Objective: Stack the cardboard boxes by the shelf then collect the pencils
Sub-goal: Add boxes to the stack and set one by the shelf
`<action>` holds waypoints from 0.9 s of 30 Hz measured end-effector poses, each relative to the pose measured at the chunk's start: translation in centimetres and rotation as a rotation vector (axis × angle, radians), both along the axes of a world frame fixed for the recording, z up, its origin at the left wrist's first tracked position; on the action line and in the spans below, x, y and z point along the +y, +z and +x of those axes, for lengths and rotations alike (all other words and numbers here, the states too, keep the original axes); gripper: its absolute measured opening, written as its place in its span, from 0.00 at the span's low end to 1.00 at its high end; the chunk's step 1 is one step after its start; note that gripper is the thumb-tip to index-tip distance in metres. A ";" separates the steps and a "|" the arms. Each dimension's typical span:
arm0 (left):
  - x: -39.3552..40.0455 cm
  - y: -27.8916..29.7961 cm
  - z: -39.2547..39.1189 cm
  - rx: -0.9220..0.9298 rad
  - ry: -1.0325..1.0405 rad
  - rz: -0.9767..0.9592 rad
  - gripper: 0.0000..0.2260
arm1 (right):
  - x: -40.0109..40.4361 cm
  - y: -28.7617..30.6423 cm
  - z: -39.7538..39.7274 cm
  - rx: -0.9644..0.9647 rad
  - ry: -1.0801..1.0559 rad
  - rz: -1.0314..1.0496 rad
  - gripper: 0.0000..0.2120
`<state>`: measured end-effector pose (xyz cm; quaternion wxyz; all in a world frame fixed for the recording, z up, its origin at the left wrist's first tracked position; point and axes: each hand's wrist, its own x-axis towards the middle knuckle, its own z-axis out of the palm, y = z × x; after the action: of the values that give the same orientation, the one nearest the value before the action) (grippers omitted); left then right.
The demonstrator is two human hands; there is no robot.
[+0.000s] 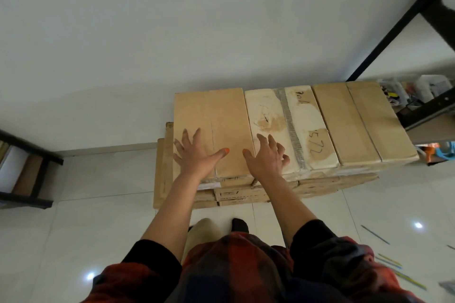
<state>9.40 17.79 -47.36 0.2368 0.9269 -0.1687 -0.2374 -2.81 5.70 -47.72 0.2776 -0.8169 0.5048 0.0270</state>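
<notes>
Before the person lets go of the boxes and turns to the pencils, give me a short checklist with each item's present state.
1. Left hand flat on left top box, nothing gripped: ok.
2. Right hand on pale taped box, holding nothing: ok.
3. Top row level, three boxes side by side: ok.
4. Stack beside black shelf: ok.
5. Lower boxes squarely aligned: cannot tell.
6. Pencils collected: not ok, on floor at right.

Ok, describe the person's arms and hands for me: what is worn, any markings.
Both forearms are bare below black sleeves pushed up near the elbows, worn under a red and dark plaid garment. The left hand has a bright orange thumbnail. The right hand shows no visible rings, watch or gloves; neither does the left.
</notes>
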 end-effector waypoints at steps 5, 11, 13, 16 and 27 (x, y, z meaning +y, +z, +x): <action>0.7 1.3 -2.3 0.020 -0.147 0.015 0.46 | 1.6 1.0 -2.6 -0.022 -0.089 0.022 0.33; 4.4 2.9 -5.0 0.031 -0.257 0.017 0.44 | 5.5 2.7 -6.1 -0.052 -0.207 0.054 0.33; 6.3 3.4 -6.1 0.037 -0.266 -0.001 0.44 | 7.6 3.1 -7.4 -0.066 -0.238 0.070 0.33; 9.5 3.9 -8.5 0.029 -0.302 0.004 0.42 | 11.4 3.5 -9.9 -0.059 -0.267 0.073 0.32; 14.2 4.1 -16.1 0.010 -0.398 0.012 0.35 | 17.3 4.3 -19.4 -0.124 -0.446 0.082 0.29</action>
<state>-6.70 32.01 -43.24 0.1803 0.8754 -0.3460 -0.2853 -22.17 22.97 -43.40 0.3404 -0.6733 0.6532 -0.0648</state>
